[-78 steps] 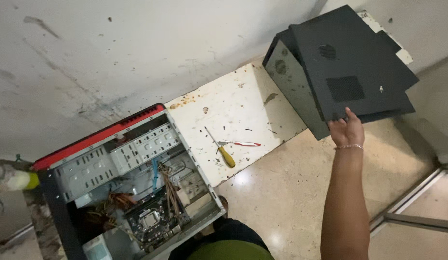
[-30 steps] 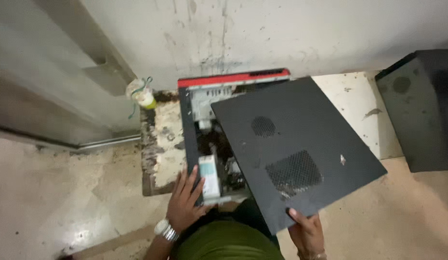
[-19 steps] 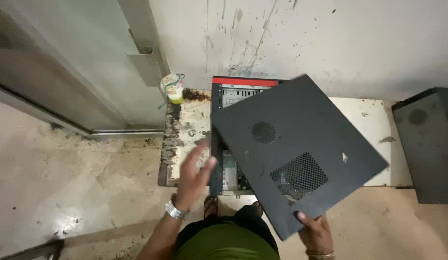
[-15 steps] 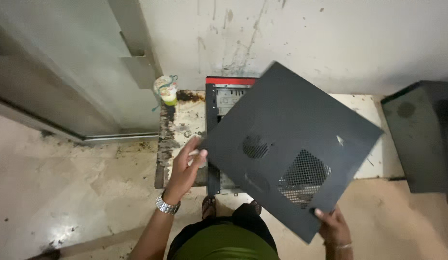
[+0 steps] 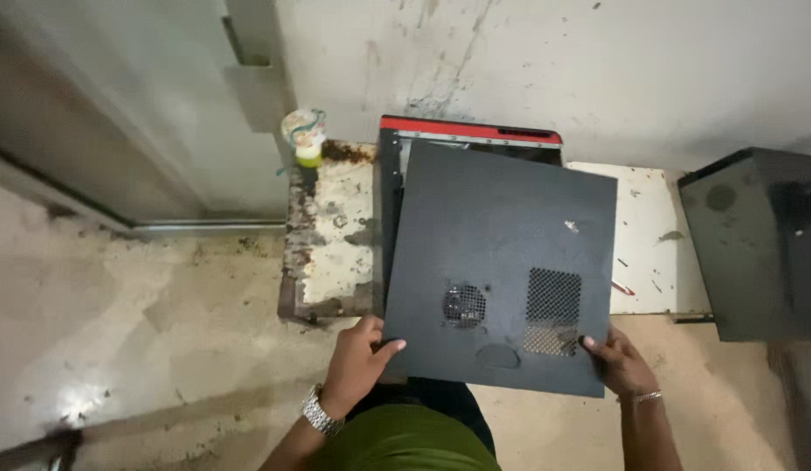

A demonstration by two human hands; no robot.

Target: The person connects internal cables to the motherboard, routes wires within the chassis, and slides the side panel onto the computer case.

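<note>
Both hands grip the near edge of a dark grey computer side panel (image 5: 501,262): the left hand (image 5: 357,362) closes on its near-left corner, thumb on top, and the right hand (image 5: 619,362) clasps the near-right corner. Under the panel, beyond the hands, lies the red-trimmed computer case (image 5: 466,131), its contents covered. It rests on a rusty white board (image 5: 331,253). Beyond the left hand stands a small bottle (image 5: 305,139); right of the right hand sits another black case (image 5: 754,244).

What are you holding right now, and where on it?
Both hands hold the dark side panel by its near edge: left hand at the near left corner, right hand at the near right corner.
</note>
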